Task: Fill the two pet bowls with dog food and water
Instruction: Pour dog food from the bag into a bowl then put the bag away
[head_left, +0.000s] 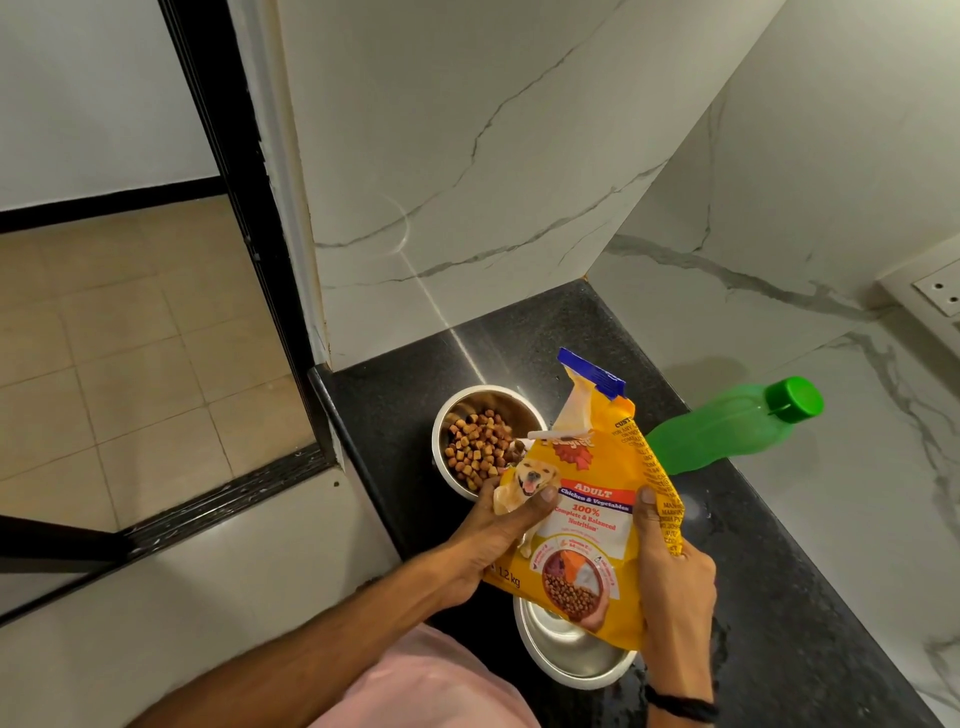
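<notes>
Both hands on the bag (587, 525).
- Left hand (498, 540) is clamped on the bag's left edge, thumb across the printed front and fingers behind.
- Right hand (670, 577) is clamped on the right edge lower down, thumb on the front and fingers wrapped round the side.
- We read this as a steering grip: the right hand takes the weight and the left sets the tilt.

The bag leans away from us with its torn mouth (550, 434) forward of the left hand, just over the rim of the far bowl (493, 400). That suits a controlled pour, with a low mouth and a short drop. Kibble (478, 447) covers that bowl's floor. We cannot tell whether pieces are falling right now.

The near bowl (566, 660) sits under the bag's bottom, between the two wrists and partly hidden. What shows of it looks bare steel. We judge it is reserved for water.

The bottle (727, 431), green with its cap (795, 399) on, stands on the desk (779, 571) beyond the right hand, apart from both bowls. It is parked within reach but out of the pour. We cannot make out its fill level.

Our judgement is that the food step is well along and the water step has not started. The risk is a bag that slumps and dumps kibble over the rim.
</notes>
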